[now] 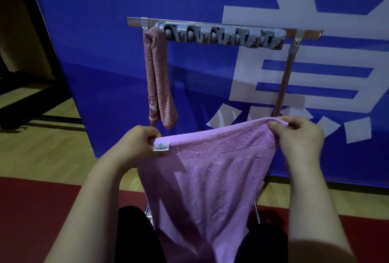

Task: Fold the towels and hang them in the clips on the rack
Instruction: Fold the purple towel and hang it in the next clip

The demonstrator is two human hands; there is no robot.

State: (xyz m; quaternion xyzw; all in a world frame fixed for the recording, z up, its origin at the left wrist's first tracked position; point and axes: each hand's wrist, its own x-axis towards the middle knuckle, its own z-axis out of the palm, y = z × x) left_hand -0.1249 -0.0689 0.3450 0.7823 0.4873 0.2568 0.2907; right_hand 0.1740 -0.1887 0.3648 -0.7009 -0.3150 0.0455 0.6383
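Note:
A purple towel (210, 178) hangs spread in front of me, held by its top edge. My left hand (136, 144) pinches the top left corner beside a small white label (161, 147). My right hand (299, 136) grips the top right corner, slightly higher. Behind the towel stands a metal rack (286, 77) with a grey strip of clips (221, 36) along its top bar. A folded pink patterned towel (157, 77) hangs from the leftmost clip. The other clips hold nothing.
A blue banner (105, 52) with large white characters stands right behind the rack. The floor is wood (42, 153) with a red mat (42, 210) under me. My dark-clothed legs (134, 235) show below the towel. A dark frame sits at far left.

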